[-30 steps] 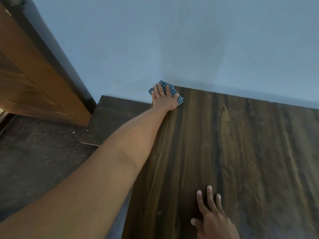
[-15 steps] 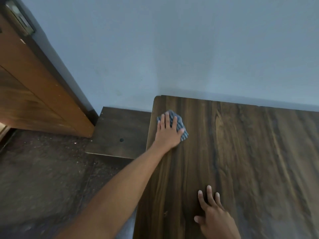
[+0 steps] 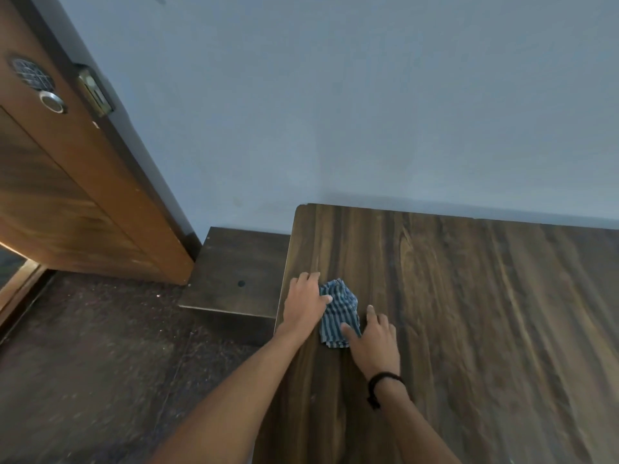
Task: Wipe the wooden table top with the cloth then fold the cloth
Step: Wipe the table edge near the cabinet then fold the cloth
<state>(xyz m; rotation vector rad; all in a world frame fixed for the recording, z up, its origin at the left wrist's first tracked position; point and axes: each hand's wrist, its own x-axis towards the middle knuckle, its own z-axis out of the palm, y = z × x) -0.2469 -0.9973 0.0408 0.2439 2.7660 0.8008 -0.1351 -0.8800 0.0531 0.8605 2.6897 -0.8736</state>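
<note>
wall: pale blue, runs along table's far edge
table top: dark wood grain, bare apart from the cloth and hands
door: brown, left; round lock and latch plate visible
low stand: dark, just beside table's left edge
left hand: fingers flat, loose, thumb touching cloth's left side
right hand: fingers spread, flat, thumb on cloth's lower edge; black band on wrist
cloth: blue striped, bunched, near table's left edge, between both hands

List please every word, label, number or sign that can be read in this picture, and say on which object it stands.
No readable text in this view.
Keypad on the door: it has a grid of buttons, but any marks on them are too blurred to read.
Striped cloth, wooden table top, low dark stand, wall and black wristband: no writing visible.
</note>
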